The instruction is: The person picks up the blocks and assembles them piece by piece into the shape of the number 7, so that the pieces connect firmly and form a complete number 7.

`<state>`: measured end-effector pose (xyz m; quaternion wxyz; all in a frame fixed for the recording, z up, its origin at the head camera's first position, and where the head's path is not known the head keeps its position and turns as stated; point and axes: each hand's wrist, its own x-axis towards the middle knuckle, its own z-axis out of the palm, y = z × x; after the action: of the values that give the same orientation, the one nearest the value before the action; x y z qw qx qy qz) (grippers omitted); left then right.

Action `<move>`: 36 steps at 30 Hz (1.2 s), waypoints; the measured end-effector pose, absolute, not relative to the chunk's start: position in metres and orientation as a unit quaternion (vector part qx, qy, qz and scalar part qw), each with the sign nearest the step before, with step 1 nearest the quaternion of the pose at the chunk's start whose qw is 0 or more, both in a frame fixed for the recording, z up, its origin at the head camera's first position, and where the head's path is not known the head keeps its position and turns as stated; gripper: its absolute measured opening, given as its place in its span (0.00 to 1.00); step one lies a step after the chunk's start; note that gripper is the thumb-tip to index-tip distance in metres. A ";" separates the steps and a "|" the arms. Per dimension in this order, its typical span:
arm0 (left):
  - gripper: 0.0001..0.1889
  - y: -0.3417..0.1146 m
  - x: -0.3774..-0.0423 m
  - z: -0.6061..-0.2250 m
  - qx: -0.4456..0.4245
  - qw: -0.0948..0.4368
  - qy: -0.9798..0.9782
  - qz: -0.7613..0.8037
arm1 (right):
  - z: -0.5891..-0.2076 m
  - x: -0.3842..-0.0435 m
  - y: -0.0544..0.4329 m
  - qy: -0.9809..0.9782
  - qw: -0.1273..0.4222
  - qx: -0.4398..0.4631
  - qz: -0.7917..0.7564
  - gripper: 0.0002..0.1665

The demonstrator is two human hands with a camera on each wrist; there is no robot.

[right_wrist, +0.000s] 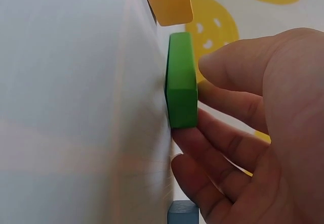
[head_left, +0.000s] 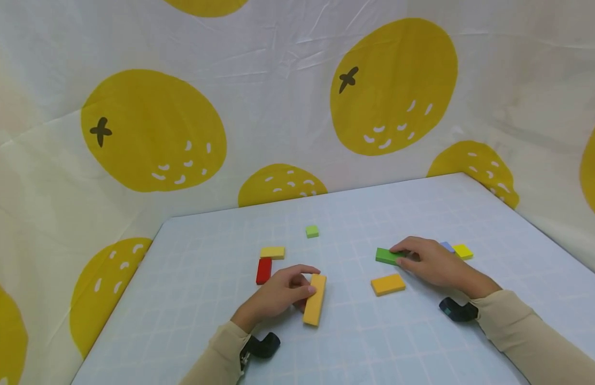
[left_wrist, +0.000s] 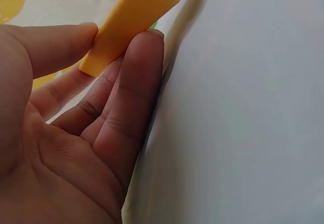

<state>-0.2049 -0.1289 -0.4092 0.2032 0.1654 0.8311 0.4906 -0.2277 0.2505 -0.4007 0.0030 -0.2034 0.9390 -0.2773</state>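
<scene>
My left hand [head_left: 276, 293] pinches a long light-orange block [head_left: 315, 300] between thumb and fingers. The left wrist view shows this block [left_wrist: 132, 24] tilted in the fingers. My right hand [head_left: 434, 262] is at the right end of a green block [head_left: 386, 256], which lies on the table. In the right wrist view the thumb [right_wrist: 223, 67] is just off the green block [right_wrist: 182, 77], while other fingertips reach its end and far side. Left of my left hand lie a red block [head_left: 264, 271] and a pale yellow block [head_left: 272, 253].
An orange block [head_left: 388, 285] lies between the hands. Beyond them sits a small light-green block [head_left: 312, 231]. A blue block [head_left: 447, 246] and a bright yellow block [head_left: 463, 252] lie behind the right hand. A fruit-print curtain [head_left: 278, 123] borders the white table [head_left: 374, 342].
</scene>
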 end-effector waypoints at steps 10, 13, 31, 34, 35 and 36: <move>0.19 -0.122 -0.208 -0.409 0.158 0.204 0.829 0.496 | -0.401 -0.228 0.251 0.939 -0.001 -0.204 -0.275 0.18; 0.19 -0.120 -0.209 -0.409 0.156 0.204 0.827 0.499 | -0.401 -0.228 0.251 0.940 -0.003 -0.201 -0.274 0.18; 0.20 -0.105 -0.212 -0.408 0.125 0.204 0.831 0.502 | -0.399 -0.226 0.249 0.941 0.007 -0.193 -0.277 0.18; 0.21 -0.103 -0.212 -0.408 0.123 0.210 0.831 0.500 | -0.398 -0.226 0.249 0.940 0.008 -0.195 -0.280 0.18; 0.21 -0.103 -0.212 -0.408 0.121 0.212 0.831 0.500 | -0.398 -0.226 0.249 0.939 0.007 -0.197 -0.281 0.18; 0.21 -0.102 -0.212 -0.408 0.120 0.212 0.832 0.498 | -0.398 -0.226 0.249 0.939 0.007 -0.197 -0.281 0.18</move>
<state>-0.2124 -0.1017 -0.4076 0.2119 0.1197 0.8321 0.4984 -0.2260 0.2490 -0.3981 0.0074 -0.1973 0.9392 -0.2808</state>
